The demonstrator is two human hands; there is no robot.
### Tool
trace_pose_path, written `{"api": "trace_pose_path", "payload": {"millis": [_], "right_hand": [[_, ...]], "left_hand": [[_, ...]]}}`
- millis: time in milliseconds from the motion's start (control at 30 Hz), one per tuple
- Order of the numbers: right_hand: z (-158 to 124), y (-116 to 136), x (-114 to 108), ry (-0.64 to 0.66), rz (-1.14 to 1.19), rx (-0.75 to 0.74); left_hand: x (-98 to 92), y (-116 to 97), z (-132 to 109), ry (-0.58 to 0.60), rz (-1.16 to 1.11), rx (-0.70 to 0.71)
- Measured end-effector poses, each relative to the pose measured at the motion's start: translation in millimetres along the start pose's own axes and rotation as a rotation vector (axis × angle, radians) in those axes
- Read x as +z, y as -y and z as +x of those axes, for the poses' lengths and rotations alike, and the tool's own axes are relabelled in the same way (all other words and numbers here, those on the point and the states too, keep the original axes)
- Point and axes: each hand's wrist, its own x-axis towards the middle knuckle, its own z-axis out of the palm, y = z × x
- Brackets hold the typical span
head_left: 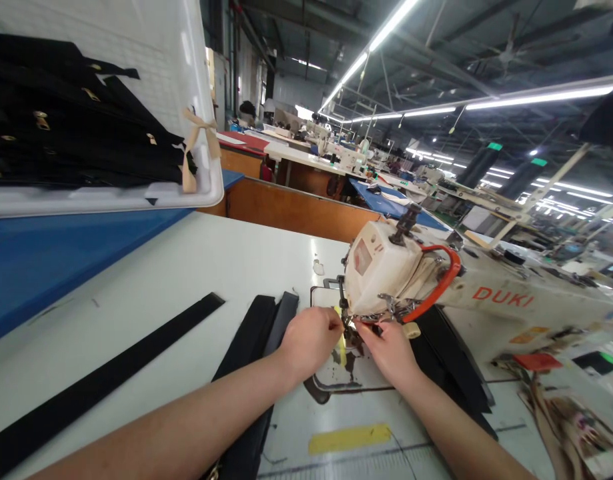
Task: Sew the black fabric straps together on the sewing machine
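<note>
A cream sewing machine (386,270) marked DUKI stands on the white table (186,280) at the right. My left hand (309,340) is curled just left of the needle area, fingertips pinched at something small I cannot make out. My right hand (391,350) is under the machine head, fingers closed in a pinch near the needle; what they grip is hidden. A stack of black strips (259,340) runs under my left forearm. More black pieces (451,363) lie to the right of my right hand.
A long black strap (111,377) lies diagonally on the table at left. A white bin (136,100) of black pieces with metal eyelets sits above blue cloth (61,250) at top left. Yellow tape (349,438) marks the table front. Other sewing stations fill the hall behind.
</note>
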Motion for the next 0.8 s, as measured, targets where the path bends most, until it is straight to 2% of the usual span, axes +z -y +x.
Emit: {"api": "trace_pose_path", "payload": {"millis": [167, 400, 600, 800], "right_hand": [[-4.8, -5.5, 1.2, 0.003, 0.052, -0.056], [-10.5, -14.2, 3.4, -0.012, 0.097, -0.029], [-13.1, -19.3, 2.6, -0.049, 0.056, 0.010], [-11.2, -27.5, -1.8, 0.008, -0.003, 0.008]], "left_hand": [[-2.6, -4.7, -0.8, 0.002, 0.019, -0.045], [-4.0, -4.6, 0.0, 0.026, 0.022, -0.093], [-2.0, -3.7, 0.5, 0.026, 0.006, -0.125], [2.2, -2.5, 0.1, 0.008, 0.017, -0.118]]}}
